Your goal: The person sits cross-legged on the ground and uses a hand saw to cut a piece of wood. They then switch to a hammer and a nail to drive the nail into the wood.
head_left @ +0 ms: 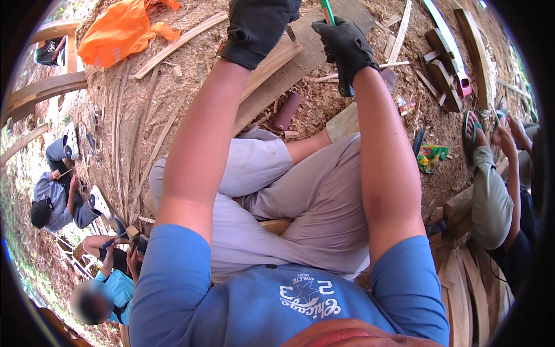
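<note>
My left hand (pixel 257 32), in a black glove, is at the top edge above a wooden block (pixel 272 69). Its fingers look curled, but the picture's edge cuts them off and what they hold is hidden. To its right my right hand (pixel 347 49), also black-gloved, is closed around a tool handle (pixel 346 89). The tool's green upper part (pixel 327 10) rises past the top edge, so its working end is out of sight. The block lies on a wide board (pixel 266 98) that slants across the ground beyond my crossed legs.
An orange bag (pixel 115 34) lies far left near long wood strips (pixel 118 139). At right are a saw (pixel 445 34), dark wooden blocks (pixel 444 72) and a green-yellow wrapper (pixel 430 156). Other people sit at left (pixel 55 196), lower left (pixel 118 289) and right (pixel 494 199).
</note>
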